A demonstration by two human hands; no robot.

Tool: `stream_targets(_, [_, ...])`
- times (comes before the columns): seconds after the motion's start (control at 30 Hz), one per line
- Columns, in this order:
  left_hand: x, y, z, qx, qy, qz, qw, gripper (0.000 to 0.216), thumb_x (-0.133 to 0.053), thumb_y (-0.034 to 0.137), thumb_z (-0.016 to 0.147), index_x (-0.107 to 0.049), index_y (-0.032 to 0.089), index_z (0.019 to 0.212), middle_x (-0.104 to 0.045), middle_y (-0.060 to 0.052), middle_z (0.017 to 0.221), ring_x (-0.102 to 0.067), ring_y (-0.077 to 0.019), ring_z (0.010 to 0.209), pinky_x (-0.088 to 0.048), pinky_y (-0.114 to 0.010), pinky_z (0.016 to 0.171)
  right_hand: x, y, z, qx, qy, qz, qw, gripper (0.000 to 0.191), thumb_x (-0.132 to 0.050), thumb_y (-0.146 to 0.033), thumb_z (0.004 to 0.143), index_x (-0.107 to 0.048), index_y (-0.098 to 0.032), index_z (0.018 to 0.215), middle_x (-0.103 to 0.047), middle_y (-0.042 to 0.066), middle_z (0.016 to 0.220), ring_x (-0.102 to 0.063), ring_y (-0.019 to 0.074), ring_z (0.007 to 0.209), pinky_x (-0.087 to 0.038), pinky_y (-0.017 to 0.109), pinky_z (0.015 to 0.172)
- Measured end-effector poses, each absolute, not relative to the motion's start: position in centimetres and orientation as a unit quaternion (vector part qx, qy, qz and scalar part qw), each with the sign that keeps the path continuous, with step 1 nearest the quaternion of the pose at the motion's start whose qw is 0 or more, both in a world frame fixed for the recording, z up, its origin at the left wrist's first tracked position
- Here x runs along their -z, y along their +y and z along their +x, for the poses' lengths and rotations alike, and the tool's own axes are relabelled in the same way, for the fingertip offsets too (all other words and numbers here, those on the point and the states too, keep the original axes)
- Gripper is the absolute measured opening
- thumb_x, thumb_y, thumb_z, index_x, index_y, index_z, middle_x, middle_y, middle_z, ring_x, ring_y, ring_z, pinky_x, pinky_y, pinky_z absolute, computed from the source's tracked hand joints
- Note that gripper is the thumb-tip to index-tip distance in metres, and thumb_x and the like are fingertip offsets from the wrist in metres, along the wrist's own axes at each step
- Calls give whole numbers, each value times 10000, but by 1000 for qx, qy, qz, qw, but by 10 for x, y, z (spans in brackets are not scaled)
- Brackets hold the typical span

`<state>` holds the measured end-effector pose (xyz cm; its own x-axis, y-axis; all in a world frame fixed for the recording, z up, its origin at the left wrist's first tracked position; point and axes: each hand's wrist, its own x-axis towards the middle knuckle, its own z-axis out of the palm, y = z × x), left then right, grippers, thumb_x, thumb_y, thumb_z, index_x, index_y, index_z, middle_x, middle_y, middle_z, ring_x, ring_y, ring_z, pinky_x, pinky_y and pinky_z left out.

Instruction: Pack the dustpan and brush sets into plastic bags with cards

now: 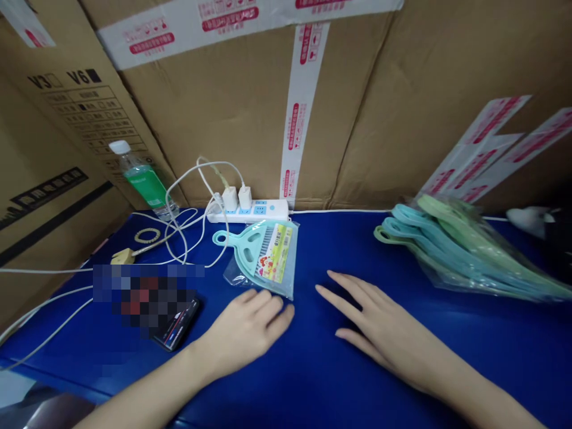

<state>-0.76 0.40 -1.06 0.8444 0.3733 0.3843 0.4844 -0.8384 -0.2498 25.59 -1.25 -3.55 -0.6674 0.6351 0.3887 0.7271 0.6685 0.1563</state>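
A packaged mini dustpan and brush set (250, 253), light blue with a printed card, lies on the blue table in clear plastic. My left hand (250, 322) is at its near edge, fingers curled downward and thumb close to the index finger. Its fingertips are hidden, so I cannot tell whether they pinch the plastic. To the right, my right hand (379, 322) hovers over or rests on the tabletop with fingers spread and nothing in it. Further right lies a pile of similar green and blue dustpan sets (465, 250) in clear bags.
A white power strip (277, 210) with chargers and looping cables stands against the cardboard wall (232, 107). At left are a water bottle (147, 185), a beaded bracelet (147, 236) and a phone (179, 325), beside a blurred-out patch. A dark object sits at the far right edge.
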Motion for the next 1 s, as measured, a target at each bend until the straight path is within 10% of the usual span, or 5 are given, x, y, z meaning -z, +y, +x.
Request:
stream_targets(0.43, [7,0,-6,157,-155,-961,166,393,-261,63,964,-641,136,898,-605,-1,670,-547,-123,561,-418,-278,548,47,-41,224,163,-868,-431,186,484,-549,-402,868,-571,-175,1295,-585,186,1312,-545,345,1177,-540,457,821])
stream_targets(1.0, [-3,-21,-1,83,-175,-967,166,135,-582,78,825,-572,167,724,-594,11,652,-547,-157,581,-389,-287,517,36,-51,219,169,-877,-428,138,547,-496,-479,915,-515,-163,1361,-462,219,1429,-366,403,1344,-449,570,955])
